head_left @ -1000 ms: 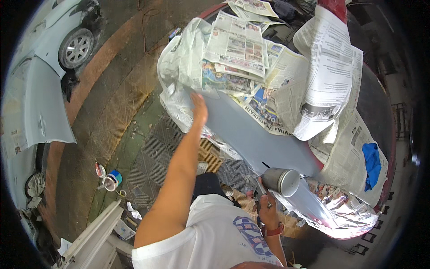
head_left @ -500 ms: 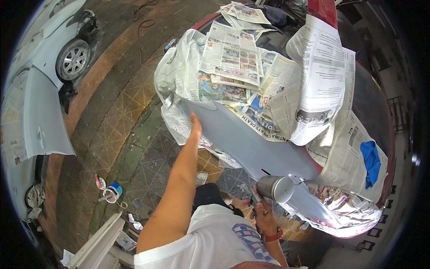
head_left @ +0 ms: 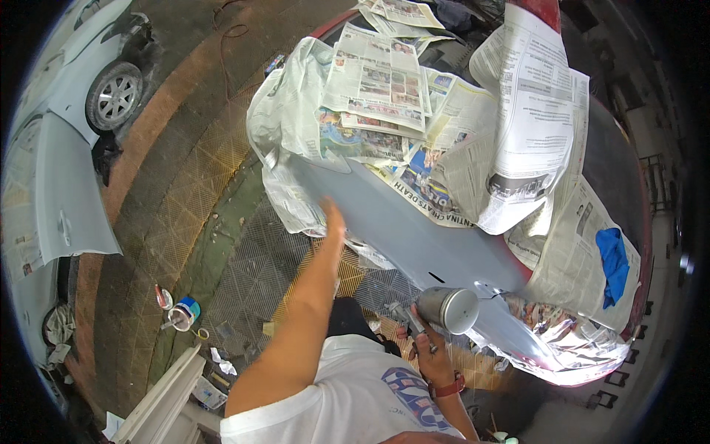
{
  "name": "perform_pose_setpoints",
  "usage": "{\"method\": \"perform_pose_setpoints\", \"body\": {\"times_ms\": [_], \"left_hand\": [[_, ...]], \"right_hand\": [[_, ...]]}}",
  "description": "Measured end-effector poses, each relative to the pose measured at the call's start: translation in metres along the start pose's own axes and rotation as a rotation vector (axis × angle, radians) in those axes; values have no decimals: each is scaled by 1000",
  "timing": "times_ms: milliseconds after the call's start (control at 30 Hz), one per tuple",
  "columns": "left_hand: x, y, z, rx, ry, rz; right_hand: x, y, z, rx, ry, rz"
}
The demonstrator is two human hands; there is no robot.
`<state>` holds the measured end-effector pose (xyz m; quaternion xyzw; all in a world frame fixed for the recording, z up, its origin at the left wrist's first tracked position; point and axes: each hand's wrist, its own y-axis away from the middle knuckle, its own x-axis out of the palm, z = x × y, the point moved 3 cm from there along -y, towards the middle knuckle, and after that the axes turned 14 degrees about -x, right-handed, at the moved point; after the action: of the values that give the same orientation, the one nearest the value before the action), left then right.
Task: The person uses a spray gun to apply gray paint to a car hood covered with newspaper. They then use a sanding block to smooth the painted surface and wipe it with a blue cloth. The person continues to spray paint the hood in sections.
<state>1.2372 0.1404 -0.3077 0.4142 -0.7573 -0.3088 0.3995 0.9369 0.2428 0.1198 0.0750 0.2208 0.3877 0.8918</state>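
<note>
One metal-cupped spray gun (head_left: 438, 308) sits gripped in the right hand (head_left: 435, 359); the flat, outstretched left hand (head_left: 334, 220) is at a grey car panel (head_left: 414, 233), contact unclear.

The spray gun (head_left: 413, 317) is of silvery metal, its front end turned toward the left. On it sits 1 wide metal cup (head_left: 447, 311), round and tilted, its pale flat end facing up and to the right. Beside the gun, the car panel (head_left: 399, 218) stretches slantwise from upper left to lower right, smooth and matte gray (with 1 short dark slot near its lower edge). Whether cup and panel touch cannot be told.
</note>
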Motion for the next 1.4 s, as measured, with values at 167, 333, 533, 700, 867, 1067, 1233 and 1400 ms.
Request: {"method": "perform_pose_setpoints", "body": {"times_ms": [167, 333, 533, 700, 867, 1067, 1233, 1400], "left_hand": [[-18, -3, -54, 21, -12, 51], [35, 87, 18, 56, -327, -60], [-8, 28, -36, -37, 151, 79], [-26, 19, -50, -143, 111, 47], [24, 75, 28, -218, 134, 31], [98, 164, 150, -580, 76, 293], [74, 108, 104, -346, 281, 230], [-14, -19, -50, 8, 123, 32]], "right_hand": [[-10, 13, -2, 104, 168, -19], [-5, 0, -3, -32, -53, -25], [-7, 3, -11, -32, -20, -23], [-8, 15, -24, 7, 6, -41], [-12, 24, -30, 46, -55, -82], [-11, 18, -22, 48, 1, -88], [-13, 11, -13, 15, -49, -45], [-21, 19, -18, 7, 27, -58]]}}
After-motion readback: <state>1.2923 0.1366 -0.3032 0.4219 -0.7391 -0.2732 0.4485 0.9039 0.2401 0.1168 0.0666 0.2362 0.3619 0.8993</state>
